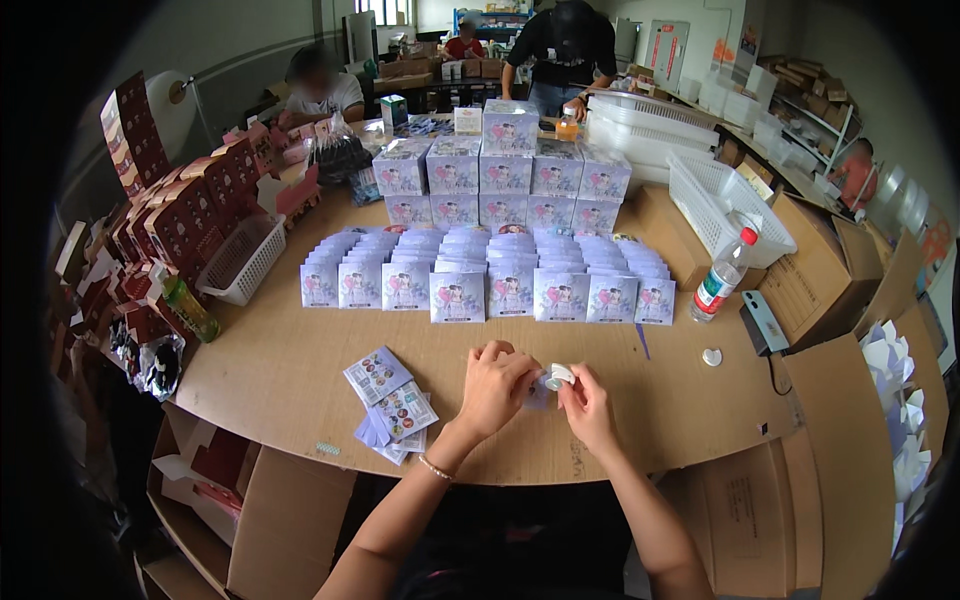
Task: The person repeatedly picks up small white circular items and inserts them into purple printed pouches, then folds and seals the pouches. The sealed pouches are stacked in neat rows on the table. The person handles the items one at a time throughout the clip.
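Note:
My left hand [494, 390] is closed in a pinch over the near middle of the table, with a beaded bracelet on its wrist. Its fingers grip the edge of a small lilac packet [538, 394], partly hidden behind them. Close beside it, my right hand [590, 410] is also closed, pinching a small white rounded piece [561, 373] against the packet; its exact kind is unclear. Left of my hands lies a loose pile of lilac printed packets [405, 412]. Beyond them stand several rows of upright lilac packets [458, 298].
Lilac boxes [503, 172] are stacked behind the rows. A water bottle [722, 276] and white basket [735, 215] stand right, a green bottle [190, 305] left. A small white piece [712, 356] lies right. Open cartons [820, 260] flank the table. Other people work at the back.

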A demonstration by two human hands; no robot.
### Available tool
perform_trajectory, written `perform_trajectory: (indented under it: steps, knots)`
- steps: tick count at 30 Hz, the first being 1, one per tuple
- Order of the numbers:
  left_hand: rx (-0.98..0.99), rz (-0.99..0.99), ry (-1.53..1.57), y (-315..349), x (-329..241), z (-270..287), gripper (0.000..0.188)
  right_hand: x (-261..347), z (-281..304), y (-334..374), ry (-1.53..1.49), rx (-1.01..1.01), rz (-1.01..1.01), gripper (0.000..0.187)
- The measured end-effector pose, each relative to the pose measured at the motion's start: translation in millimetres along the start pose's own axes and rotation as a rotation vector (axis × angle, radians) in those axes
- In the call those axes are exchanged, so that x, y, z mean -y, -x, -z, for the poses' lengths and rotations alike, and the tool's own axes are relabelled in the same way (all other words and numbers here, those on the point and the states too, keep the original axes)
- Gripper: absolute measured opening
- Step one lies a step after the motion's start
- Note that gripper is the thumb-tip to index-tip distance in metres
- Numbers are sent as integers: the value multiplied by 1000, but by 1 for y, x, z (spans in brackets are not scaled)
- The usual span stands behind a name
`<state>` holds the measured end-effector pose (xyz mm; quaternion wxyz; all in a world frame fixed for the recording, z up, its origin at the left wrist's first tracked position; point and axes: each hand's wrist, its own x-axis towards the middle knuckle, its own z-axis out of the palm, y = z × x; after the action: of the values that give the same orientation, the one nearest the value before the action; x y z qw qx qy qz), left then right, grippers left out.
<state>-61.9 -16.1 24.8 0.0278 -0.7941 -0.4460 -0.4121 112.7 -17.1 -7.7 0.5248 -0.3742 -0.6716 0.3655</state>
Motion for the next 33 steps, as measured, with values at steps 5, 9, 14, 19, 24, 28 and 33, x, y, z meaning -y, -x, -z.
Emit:
perform_trajectory:
  steps: [5, 9, 14, 19, 24, 28, 33]
  knots:
    - [-13, -62, 0, 8, -2, -5, 3, -6, -4, 12, -165, -54, -74, 8]
    - [26, -81, 15, 10, -4, -1, 8, -7, -7, 18, -245, -94, -67, 7]
    - [82, -92, 10, 10, -5, 6, 7, -7, -7, 20, -229, -94, -25, 9]
    - [144, -92, 5, 7, -4, 9, 8, -6, -11, 22, -249, -137, -49, 9]
    - [110, -89, 14, 7, -3, 8, 7, -16, -11, 23, -152, -149, -22, 10]
    - [107, -74, 11, 5, -5, 7, 7, -22, -9, 24, -100, -159, -8, 10]
    - [155, -34, 14, 4, -5, 8, 6, -14, -5, 17, -14, -121, 22, 12]
